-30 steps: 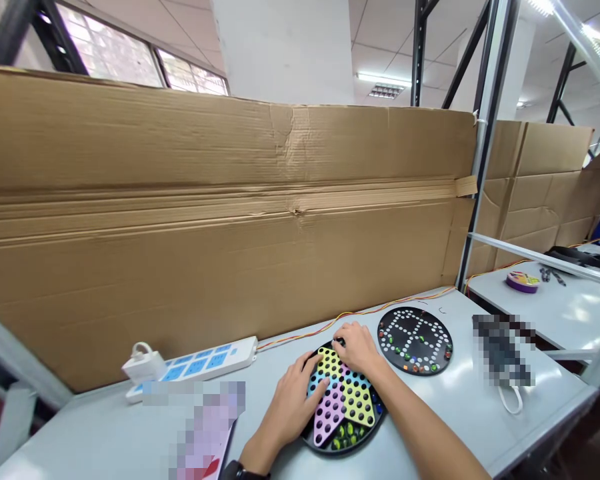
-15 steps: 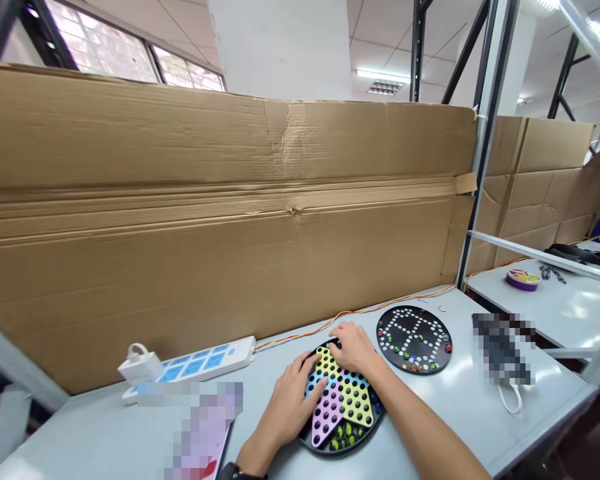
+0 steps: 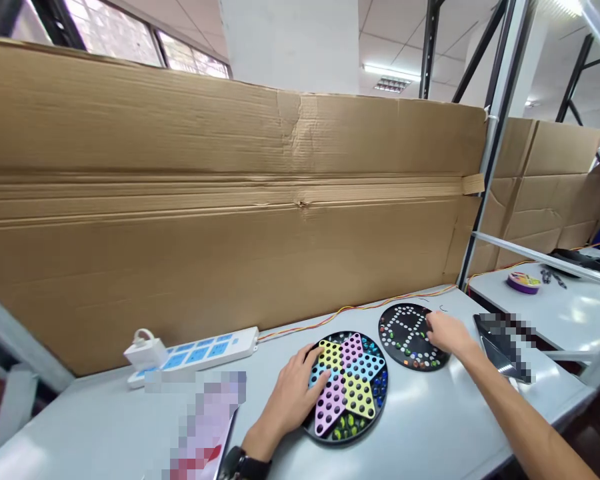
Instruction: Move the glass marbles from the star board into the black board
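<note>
A round black Chinese checkers board (image 3: 347, 387) with a star of coloured perforated triangles lies on the grey table, marbles in its rim pockets. My left hand (image 3: 293, 397) rests flat on the board's left edge, fingers spread. A second round black board (image 3: 411, 335) with white holes and several marbles along its rim sits to the right. My right hand (image 3: 445, 333) lies over that board's right side, fingers curled down; whether they hold a marble is hidden.
A tall cardboard wall (image 3: 230, 200) stands behind the table. A white power strip (image 3: 195, 353) with a plug lies at the left, and coloured wires (image 3: 360, 308) run along the wall's base. A dark blurred object (image 3: 503, 340) sits right of the boards. Another table (image 3: 555, 300) is at the far right.
My right hand has left the top of the star board and moved right onto the second black board. My left hand has stayed on the star board's left edge.
</note>
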A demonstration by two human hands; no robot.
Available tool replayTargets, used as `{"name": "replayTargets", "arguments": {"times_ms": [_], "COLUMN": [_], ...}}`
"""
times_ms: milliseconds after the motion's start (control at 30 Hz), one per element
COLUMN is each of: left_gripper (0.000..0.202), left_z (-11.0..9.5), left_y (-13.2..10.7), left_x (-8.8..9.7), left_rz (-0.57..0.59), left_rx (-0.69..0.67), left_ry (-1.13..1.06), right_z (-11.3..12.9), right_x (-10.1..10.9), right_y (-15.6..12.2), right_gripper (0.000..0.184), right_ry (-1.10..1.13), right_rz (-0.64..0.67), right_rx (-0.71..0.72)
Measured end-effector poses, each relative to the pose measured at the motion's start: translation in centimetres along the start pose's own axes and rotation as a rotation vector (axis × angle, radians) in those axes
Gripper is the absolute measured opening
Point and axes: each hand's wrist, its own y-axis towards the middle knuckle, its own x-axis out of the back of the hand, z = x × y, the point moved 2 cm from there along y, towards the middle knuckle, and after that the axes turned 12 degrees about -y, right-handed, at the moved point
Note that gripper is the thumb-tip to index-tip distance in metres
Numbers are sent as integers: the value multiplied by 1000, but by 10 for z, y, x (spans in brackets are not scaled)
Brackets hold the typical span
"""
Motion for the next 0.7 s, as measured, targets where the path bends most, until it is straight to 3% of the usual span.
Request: {"name": "replayTargets", "arguments": {"times_ms": [133, 333, 567, 700], "left_gripper": [50, 50, 52, 51], "left_z": [-1, -6, 0, 2], "left_y": [1, 2, 3, 2], "left_x": [0, 4, 1, 1], "left_rz": [11, 32, 17, 10], "left_rx": [5, 31, 10, 10], "left_ry": [1, -7, -10, -8], "right_z": [-29, -30, 3, 25], "right_x": [-11, -15, -8, -13], "right_y": [-8, -13, -33, -48], "right_gripper": [23, 18, 8, 10], "right_ry": [-37, -23, 358, 329], "right_rz": [60, 44, -43, -49], "right_rx": [1, 26, 330, 381]}}
